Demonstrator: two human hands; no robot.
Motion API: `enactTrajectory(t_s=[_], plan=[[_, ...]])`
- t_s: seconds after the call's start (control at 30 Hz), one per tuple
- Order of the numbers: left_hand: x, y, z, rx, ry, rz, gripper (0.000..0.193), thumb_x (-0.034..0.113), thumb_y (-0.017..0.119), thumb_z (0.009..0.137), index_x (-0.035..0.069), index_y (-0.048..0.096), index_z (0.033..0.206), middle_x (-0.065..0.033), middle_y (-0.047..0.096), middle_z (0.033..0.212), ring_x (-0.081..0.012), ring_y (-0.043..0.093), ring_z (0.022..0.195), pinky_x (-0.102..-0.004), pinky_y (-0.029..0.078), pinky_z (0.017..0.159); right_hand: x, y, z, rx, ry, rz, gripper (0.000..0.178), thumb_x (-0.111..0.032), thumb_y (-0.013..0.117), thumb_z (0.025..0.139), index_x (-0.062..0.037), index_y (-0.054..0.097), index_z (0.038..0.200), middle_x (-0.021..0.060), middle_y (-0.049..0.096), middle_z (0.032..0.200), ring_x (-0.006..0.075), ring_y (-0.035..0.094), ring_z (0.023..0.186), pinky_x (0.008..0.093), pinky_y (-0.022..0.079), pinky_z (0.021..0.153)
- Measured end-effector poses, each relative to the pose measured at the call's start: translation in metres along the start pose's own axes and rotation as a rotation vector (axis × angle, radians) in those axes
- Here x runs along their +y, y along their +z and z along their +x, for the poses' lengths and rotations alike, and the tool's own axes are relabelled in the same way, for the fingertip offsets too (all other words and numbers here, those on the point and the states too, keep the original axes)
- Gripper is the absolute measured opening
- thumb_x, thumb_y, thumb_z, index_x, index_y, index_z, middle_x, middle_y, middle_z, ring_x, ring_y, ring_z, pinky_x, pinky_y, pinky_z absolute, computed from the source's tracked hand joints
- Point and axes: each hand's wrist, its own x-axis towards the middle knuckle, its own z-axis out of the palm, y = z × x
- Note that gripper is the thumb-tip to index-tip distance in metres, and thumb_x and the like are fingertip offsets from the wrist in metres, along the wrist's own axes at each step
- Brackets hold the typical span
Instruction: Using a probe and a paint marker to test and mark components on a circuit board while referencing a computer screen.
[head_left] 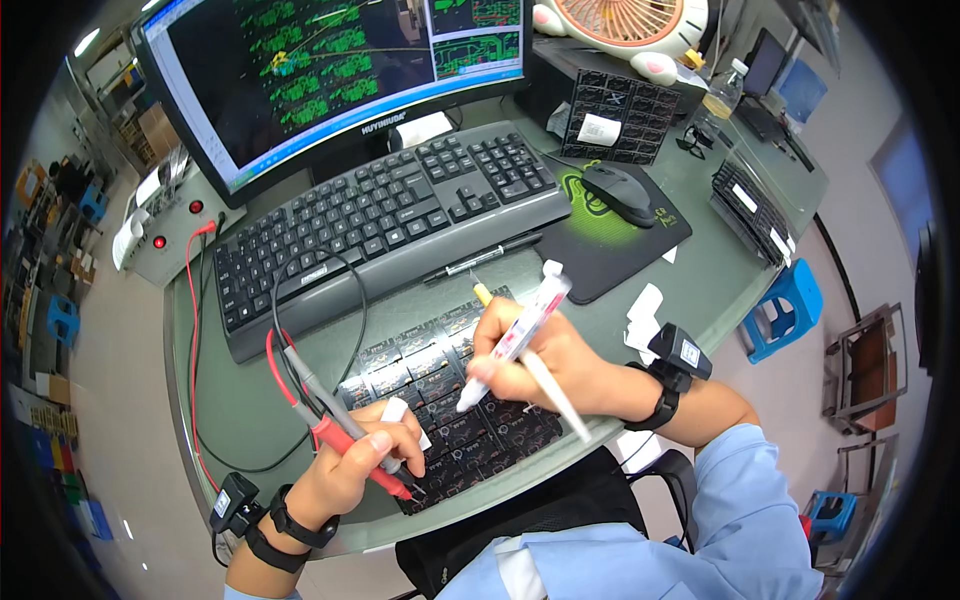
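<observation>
- Head camera, and nearest us the left hand [352, 468] has its fingers curled around a red probe [333, 435] and a grey probe [325, 383], seemingly so that one hand can steer both!
- Those probes slant down at the near side of the circuit panel [470, 440]; touching or just above, I cannot tell. A small white piece [395, 410] shows by the fingers, its kind unclear.
- Across to the right hand [565, 365]: closed around a white marker [520, 335], nib down over the panel, a writing grip by the look of it. A slim yellow-and-white stick [555, 395] shares that hand, probably to spare laying it aside.
- And the panel lies flat on the desk [250, 400], below both hands, well within reach.
- Probe leads [272, 362] hang in slack loops, room to roam, I'd judge.
- Beyond, the keyboard [390, 220] sits back, presumably freeing the front; the mouse [617, 195] waits on its pad [600, 235], rightward.
- Furthest, the monitor [300, 60] faces the person, its green layout placed for a quick glance.
</observation>
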Motion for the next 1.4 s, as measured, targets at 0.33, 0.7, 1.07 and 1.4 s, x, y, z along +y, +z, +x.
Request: enactTrajectory(t_s=[0.33,0.7,1.07,1.4], plan=[[-0.001,-0.006,0.001,-0.033,0.007,0.025,0.045,0.030,0.034,0.095,0.001,0.065,0.079,-0.0095,0.056,0.083,-0.0181,0.050,0.075,-0.0306,0.041,0.070,0.003,0.015,0.002,-0.109,-0.122,-0.195,0.024,-0.018,0.072,0.085,-0.0036,0.052,0.085,0.0083,0.058,0.067,0.0219,0.056,0.056,0.0324,0.045,0.053],[0.004,-0.005,0.002,-0.038,-0.013,0.050,0.045,0.030,0.034,0.095,0.001,0.065,0.080,-0.0097,0.057,0.082,-0.0182,0.050,0.074,-0.0304,0.041,0.069,0.005,0.013,-0.001,-0.047,-0.124,-0.213,0.020,-0.012,0.072,0.085,-0.0051,0.053,0.085,0.0039,0.059,0.070,0.0116,0.055,0.059,0.0281,0.044,0.054],[0.005,-0.006,0.002,-0.038,-0.021,0.050,0.047,0.032,0.035,0.095,0.001,0.064,0.078,-0.0106,0.055,0.082,-0.0196,0.049,0.074,-0.0313,0.041,0.070,0.005,0.009,0.002,-0.032,-0.116,-0.171,0.023,-0.017,0.070,0.086,-0.0025,0.052,0.085,0.0082,0.058,0.068,0.0189,0.056,0.057,0.0341,0.045,0.056],[0.002,-0.007,0.000,-0.095,0.009,0.075,0.051,0.038,0.033,0.098,0.003,0.062,0.074,-0.0083,0.050,0.080,-0.0194,0.047,0.076,-0.0314,0.039,0.071,-0.005,0.007,0.017,-0.044,0.278,0.548,0.020,-0.021,0.061,0.096,-0.0035,0.051,0.095,0.0032,0.055,0.074,0.0045,0.053,0.057,0.0245,0.058,0.060]])
